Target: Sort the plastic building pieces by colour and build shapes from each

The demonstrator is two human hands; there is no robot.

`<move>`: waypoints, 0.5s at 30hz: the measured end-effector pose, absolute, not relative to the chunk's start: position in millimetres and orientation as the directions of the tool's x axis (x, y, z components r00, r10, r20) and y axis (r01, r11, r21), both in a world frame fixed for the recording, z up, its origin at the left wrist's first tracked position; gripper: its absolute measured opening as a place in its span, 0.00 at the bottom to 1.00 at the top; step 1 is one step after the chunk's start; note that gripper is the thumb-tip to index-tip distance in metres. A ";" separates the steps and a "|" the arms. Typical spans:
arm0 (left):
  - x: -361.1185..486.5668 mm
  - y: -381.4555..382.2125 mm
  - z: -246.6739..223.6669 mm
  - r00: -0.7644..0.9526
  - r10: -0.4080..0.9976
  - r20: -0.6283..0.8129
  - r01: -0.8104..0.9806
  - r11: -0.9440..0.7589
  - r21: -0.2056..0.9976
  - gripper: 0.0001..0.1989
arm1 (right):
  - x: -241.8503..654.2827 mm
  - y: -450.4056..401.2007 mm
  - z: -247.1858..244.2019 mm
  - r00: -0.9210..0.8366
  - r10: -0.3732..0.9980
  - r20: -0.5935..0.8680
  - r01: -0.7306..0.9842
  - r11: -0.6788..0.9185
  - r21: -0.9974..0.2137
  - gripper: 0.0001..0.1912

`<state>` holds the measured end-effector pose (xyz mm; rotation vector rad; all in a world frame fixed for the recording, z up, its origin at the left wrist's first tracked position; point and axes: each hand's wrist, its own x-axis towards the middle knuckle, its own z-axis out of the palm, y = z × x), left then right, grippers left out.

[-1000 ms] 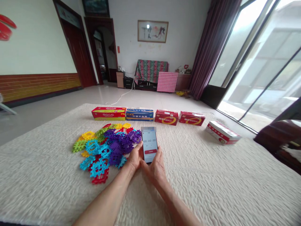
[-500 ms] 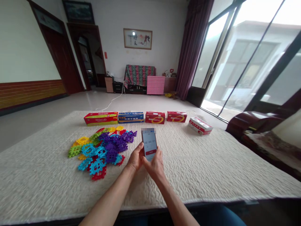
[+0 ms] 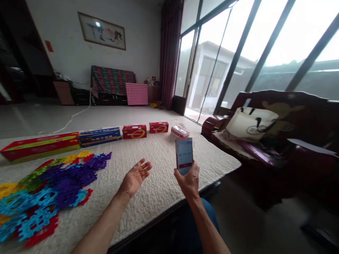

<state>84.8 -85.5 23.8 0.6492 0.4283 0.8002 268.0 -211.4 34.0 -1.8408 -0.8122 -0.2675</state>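
Note:
My right hand (image 3: 190, 178) is closed round the lower part of a smartphone (image 3: 184, 158), held upright with a timer on its screen. Over the quilted cream cover, my left hand (image 3: 136, 177) is open, palm turned up, fingers apart and nothing in them. To its left lies a loose pile of plastic interlocking pieces: purple ones (image 3: 70, 180) nearest the hand, light blue ones (image 3: 38, 222) in front, and yellow, green and red ones among them.
Along the cover's far side stand a long red-yellow box (image 3: 42, 146), a blue box (image 3: 100, 137), two red boxes (image 3: 134, 132) and a white-red box (image 3: 180, 131). On the right, a dark wooden sofa (image 3: 280, 106) carries a cream bag (image 3: 251, 121).
My left hand has let go of the smartphone and moved away to its left. The right hand has carried the phone rightward. The camera view has turned to the right.

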 end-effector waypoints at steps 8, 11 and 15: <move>62.4 -77.1 -0.7 0.564 0.797 -0.215 -0.418 0.500 0.759 0.15 | 372.7 -334.0 -28.8 0.922 -0.069 0.381 0.283 -0.552 -0.784 0.48; 60.4 -75.4 -4.8 0.556 0.795 -0.241 -0.402 0.512 0.759 0.14 | 390.4 -377.6 -92.8 0.952 -0.170 0.256 0.083 -0.660 -0.747 0.49; 58.6 -73.3 -3.2 0.519 0.809 -0.278 -0.360 0.501 0.787 0.13 | 373.7 -426.6 -178.8 0.972 -0.215 0.090 -0.106 -0.751 -0.652 0.46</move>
